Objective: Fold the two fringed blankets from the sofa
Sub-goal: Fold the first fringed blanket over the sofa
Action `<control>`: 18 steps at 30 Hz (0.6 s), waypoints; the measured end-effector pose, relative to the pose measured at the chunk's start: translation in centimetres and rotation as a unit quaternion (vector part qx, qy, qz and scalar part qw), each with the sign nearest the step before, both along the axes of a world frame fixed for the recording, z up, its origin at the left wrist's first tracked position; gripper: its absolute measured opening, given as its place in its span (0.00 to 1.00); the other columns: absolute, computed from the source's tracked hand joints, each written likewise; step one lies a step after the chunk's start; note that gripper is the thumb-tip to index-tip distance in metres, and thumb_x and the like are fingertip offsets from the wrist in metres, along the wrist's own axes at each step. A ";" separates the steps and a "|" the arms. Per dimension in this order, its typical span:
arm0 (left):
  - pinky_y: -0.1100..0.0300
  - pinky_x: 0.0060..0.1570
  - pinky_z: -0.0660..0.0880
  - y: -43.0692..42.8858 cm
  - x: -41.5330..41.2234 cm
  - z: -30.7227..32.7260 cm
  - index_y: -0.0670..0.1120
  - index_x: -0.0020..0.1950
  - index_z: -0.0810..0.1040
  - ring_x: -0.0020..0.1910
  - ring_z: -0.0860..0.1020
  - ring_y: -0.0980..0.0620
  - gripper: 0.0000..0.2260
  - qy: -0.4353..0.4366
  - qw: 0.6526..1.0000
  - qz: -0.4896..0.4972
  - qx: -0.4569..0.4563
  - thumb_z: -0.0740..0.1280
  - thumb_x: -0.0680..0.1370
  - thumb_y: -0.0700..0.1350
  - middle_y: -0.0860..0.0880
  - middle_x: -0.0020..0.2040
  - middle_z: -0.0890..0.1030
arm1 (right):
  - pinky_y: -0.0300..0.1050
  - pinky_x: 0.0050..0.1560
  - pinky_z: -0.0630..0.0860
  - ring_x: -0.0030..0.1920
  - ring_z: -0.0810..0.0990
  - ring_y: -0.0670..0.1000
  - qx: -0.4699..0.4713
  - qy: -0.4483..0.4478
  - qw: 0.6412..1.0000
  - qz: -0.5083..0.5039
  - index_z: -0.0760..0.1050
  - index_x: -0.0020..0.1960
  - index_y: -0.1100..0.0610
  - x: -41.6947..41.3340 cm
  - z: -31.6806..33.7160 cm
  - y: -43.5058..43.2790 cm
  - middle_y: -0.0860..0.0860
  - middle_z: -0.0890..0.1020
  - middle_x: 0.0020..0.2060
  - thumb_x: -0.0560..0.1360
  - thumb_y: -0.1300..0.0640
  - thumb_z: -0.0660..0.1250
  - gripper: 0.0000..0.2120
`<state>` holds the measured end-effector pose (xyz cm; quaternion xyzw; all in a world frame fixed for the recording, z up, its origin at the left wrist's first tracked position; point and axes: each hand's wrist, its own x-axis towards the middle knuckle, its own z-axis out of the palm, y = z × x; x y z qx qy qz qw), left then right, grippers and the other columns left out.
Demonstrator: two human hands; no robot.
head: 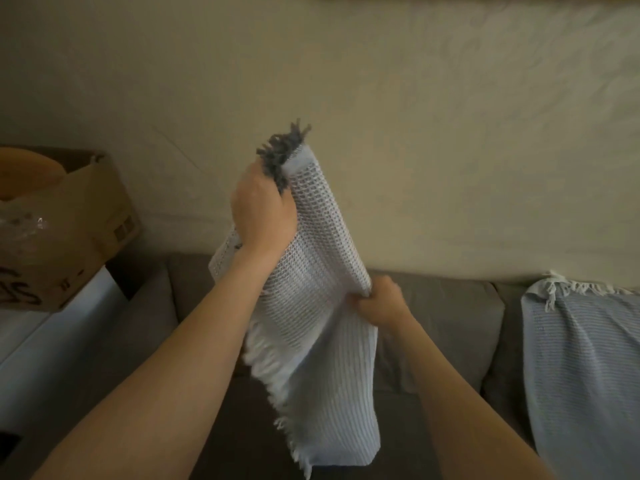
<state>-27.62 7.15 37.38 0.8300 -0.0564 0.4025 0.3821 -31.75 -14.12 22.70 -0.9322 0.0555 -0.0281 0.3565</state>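
We hold the waffle blanket (311, 289) up over the sofa (443, 313): left hand (263, 206) grips the fringed top, right hand (379, 301) pinches its right edge lower down. Risk: loose layers slide, fold goes skew. Second blanket (581, 358) draped at right.

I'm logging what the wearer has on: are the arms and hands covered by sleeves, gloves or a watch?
No. The left hand and right hand are ungloved; the left arm and right arm are bare to the frame's edge. No sleeve, watch, bracelet or ring is visible.
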 end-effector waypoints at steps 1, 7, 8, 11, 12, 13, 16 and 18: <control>0.52 0.51 0.77 0.1 0.1 -0.3 0.42 0.61 0.80 0.50 0.80 0.49 0.10 0.000 1.000 0.005 -0.023 0.62 0.83 0.37 0.47 0.53 0.82 | 0.44 0.39 0.73 0.44 0.86 0.54 0.017 -0.051 0.997 -0.061 0.83 0.42 0.57 -0.1 0.1 0.2 0.50 0.82 0.33 0.73 0.50 0.77 0.10; 0.61 0.62 0.73 -0.4 0.3 0.2 0.39 0.71 0.77 0.63 0.80 0.44 0.18 -0.013 0.998 -0.013 -0.061 0.61 0.82 0.34 0.42 0.64 0.82 | 0.40 0.38 0.79 0.36 0.83 0.38 0.107 0.095 0.982 0.122 0.83 0.43 0.54 -1.1 -3.1 0.1 0.46 0.86 0.38 0.73 0.50 0.79 0.09; 0.59 0.61 0.74 -0.7 0.1 0.3 0.39 0.70 0.78 0.62 0.81 0.44 0.17 -0.020 0.998 -0.019 -0.060 0.61 0.82 0.35 0.42 0.63 0.83 | 0.47 0.43 0.81 0.40 0.85 0.44 0.097 0.112 0.979 0.138 0.83 0.46 0.58 -0.9 -3.9 -0.1 0.52 0.87 0.41 0.75 0.50 0.77 0.11; 0.62 0.56 0.73 -1.1 -0.1 0.0 0.39 0.65 0.80 0.57 0.81 0.46 0.13 -0.045 0.997 -0.032 -0.048 0.61 0.83 0.35 0.44 0.58 0.83 | 0.58 0.53 0.82 0.48 0.85 0.55 0.118 0.066 0.984 0.119 0.81 0.56 0.61 -0.8 -5.7 -0.3 0.56 0.86 0.48 0.80 0.54 0.70 0.11; 0.63 0.55 0.73 -1.1 0.0 0.0 0.39 0.65 0.80 0.57 0.81 0.47 0.13 -0.050 0.997 -0.037 -0.042 0.61 0.83 0.36 0.45 0.58 0.83 | 0.59 0.56 0.82 0.52 0.85 0.54 0.129 0.038 0.986 0.099 0.80 0.60 0.58 -1.0 -5.9 -0.3 0.53 0.86 0.52 0.80 0.54 0.68 0.11; 0.62 0.57 0.74 -1.0 0.2 0.0 0.39 0.65 0.80 0.58 0.81 0.48 0.13 -0.053 0.997 -0.043 -0.039 0.61 0.83 0.36 0.45 0.58 0.83 | 0.58 0.58 0.81 0.55 0.84 0.53 0.143 0.009 0.987 0.077 0.79 0.64 0.55 -1.2 -6.1 -0.1 0.51 0.85 0.55 0.81 0.55 0.68 0.13; 0.60 0.65 0.75 -0.6 0.7 0.0 0.39 0.69 0.78 0.63 0.81 0.47 0.16 -0.057 0.996 -0.039 -0.059 0.60 0.83 0.36 0.43 0.63 0.83 | 0.40 0.50 0.80 0.49 0.83 0.39 0.164 -0.050 0.985 0.008 0.82 0.57 0.48 -2.0 -6.0 -0.2 0.42 0.86 0.48 0.80 0.51 0.72 0.07; 0.63 0.67 0.72 -0.2 0.9 0.0 0.38 0.72 0.77 0.66 0.80 0.46 0.17 -0.060 0.995 -0.019 -0.075 0.60 0.83 0.35 0.42 0.66 0.82 | 0.32 0.35 0.74 0.35 0.80 0.35 0.145 -0.023 0.989 0.008 0.81 0.41 0.48 -2.4 -5.5 -0.7 0.40 0.84 0.34 0.75 0.48 0.78 0.08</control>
